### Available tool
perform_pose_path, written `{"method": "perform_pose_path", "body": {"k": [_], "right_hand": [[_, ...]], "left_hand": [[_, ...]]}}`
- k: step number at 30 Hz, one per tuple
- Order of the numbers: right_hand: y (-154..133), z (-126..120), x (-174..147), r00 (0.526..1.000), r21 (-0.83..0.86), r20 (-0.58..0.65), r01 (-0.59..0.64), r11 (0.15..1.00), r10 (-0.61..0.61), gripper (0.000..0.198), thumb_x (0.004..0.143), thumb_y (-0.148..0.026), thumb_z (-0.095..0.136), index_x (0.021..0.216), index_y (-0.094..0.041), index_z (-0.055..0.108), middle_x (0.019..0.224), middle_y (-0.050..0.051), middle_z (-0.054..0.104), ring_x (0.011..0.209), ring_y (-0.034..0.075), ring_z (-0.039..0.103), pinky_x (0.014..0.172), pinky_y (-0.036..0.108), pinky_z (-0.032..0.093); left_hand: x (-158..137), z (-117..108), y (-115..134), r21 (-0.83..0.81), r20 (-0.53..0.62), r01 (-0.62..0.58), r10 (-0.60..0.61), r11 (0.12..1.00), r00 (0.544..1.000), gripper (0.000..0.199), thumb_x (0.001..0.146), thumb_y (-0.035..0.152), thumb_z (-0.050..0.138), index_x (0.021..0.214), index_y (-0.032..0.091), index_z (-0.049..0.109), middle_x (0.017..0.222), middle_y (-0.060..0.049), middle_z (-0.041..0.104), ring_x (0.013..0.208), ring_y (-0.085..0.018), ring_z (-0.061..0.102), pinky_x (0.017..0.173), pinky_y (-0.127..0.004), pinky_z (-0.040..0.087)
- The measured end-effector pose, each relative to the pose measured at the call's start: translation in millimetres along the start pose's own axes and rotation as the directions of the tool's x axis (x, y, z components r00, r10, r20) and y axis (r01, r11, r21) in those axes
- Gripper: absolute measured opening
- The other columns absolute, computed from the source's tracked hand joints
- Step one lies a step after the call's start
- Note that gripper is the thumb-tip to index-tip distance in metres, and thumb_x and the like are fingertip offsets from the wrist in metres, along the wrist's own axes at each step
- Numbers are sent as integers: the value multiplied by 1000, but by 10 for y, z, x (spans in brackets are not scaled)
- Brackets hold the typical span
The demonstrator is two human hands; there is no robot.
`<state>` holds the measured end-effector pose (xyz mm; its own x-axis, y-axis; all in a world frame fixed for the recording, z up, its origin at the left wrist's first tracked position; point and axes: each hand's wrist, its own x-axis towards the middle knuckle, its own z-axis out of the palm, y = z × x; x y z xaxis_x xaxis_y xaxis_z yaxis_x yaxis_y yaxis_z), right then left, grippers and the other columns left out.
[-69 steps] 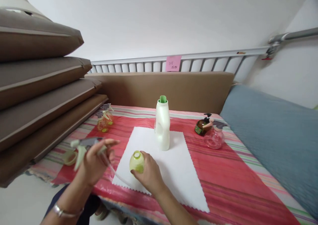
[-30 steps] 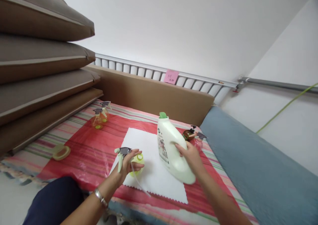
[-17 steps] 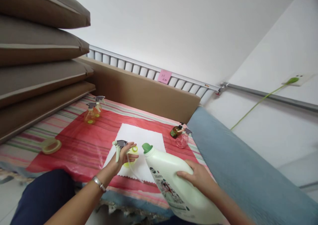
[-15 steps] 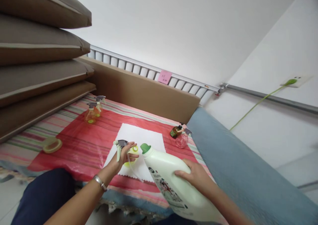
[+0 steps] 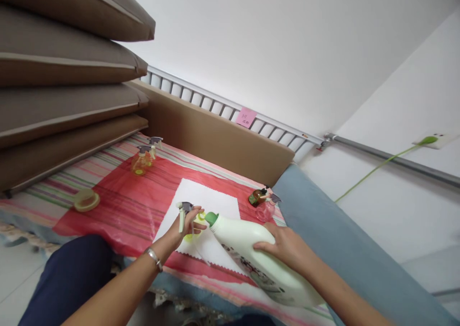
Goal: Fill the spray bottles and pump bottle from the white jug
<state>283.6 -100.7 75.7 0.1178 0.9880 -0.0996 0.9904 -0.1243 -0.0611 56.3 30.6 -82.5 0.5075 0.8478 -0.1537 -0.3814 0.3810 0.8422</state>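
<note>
In my left hand (image 5: 187,226) is a spray trigger head (image 5: 184,212), its thin clear dip tube hanging down. The same hand's fingers are around the neck of a small clear yellow bottle (image 5: 189,238), which stands on the white sheet (image 5: 212,199) and is partly hidden. My right hand (image 5: 282,242) grips a big pale green detergent jug (image 5: 239,235). It lies tilted low, and its green spout (image 5: 211,218) is at the yellow bottle's mouth. I cannot make out any liquid flowing.
Orange-yellow spray bottles (image 5: 140,163) stand at the back left, near a round pale yellow lid (image 5: 86,200). At the right are a brown bottle (image 5: 256,198) and a pink spray bottle (image 5: 265,212). Stacked brown cushions (image 5: 72,105) rise at the left; a blue padded side (image 5: 338,230) borders the right.
My right hand has tilted the jug further, bringing its spout closer to the yellow bottle's mouth. My left hand keeps its hold. The view has shifted slightly.
</note>
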Motion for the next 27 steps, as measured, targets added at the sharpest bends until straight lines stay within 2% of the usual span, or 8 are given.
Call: {"method": "perform_pose_path", "body": {"k": [5,15,22,27], "right_hand": [[-33,-67,27,1000,-29,17,-3,1000,3,35,71,-56,57,86,-24,61,89,6,69,82,25,62,65,29,40],[-54,-138,106,999,-127,20,34,991,-31,41,71,-61,54,87,-24,61,86,7,69,79,26,62,61,29,38],[-91,-246,132,999,-161,13,50,986,-48,41,69,-59,58,86,-22,62,85,8,69,75,26,62,58,28,34],[-119,-295,140,999,-200,22,53,978,-50,42,68,-59,58,85,-21,61,82,8,69,72,25,61,56,27,33]], "left_hand": [[40,-17,-28,8,-1,18,-18,1000,1000,58,68,55,60,113,20,47,136,-15,42,74,-23,68,65,-32,50],[12,27,18,24,-7,33,-33,999,999,53,71,51,59,112,21,48,137,-14,41,71,-21,68,64,-30,49],[-57,69,48,53,3,10,-10,999,1000,55,69,53,59,110,17,54,128,-16,49,79,-25,68,69,-31,47],[-90,96,71,64,1,0,0,998,1000,52,70,52,59,109,17,54,129,-16,48,78,-24,68,68,-31,47]]}}
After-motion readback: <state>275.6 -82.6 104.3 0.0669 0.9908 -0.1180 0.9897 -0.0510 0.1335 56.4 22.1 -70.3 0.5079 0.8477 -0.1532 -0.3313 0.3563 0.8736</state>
